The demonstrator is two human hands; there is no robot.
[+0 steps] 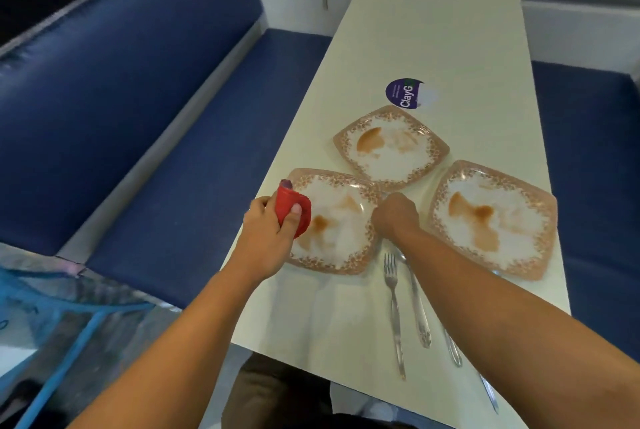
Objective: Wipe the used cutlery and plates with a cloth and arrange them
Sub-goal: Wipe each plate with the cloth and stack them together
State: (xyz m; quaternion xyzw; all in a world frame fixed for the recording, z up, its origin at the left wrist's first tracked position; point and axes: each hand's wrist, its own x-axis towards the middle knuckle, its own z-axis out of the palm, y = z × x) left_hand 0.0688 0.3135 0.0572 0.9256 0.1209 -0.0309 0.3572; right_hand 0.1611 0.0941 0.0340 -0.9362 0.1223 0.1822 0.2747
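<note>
Three square plates with pink floral rims and brown smears lie on the white table (436,33): a left plate (325,267), a far plate (433,143) and a right plate (546,220). My left hand (268,234) grips a bunched red cloth (291,208) over the left plate's left side. My right hand (394,217) is curled at that plate's right rim and appears to grip it; its fingers are hidden. A fork (393,307) and a spoon (417,304) lie below my right wrist, and another handle (454,350) and a knife (489,394) show beneath my right forearm.
A round purple sticker (403,93) marks the table beyond the far plate. Blue padded benches run along the left (156,117) and right (588,137) of the narrow table. The table's near edge lies just below the cutlery.
</note>
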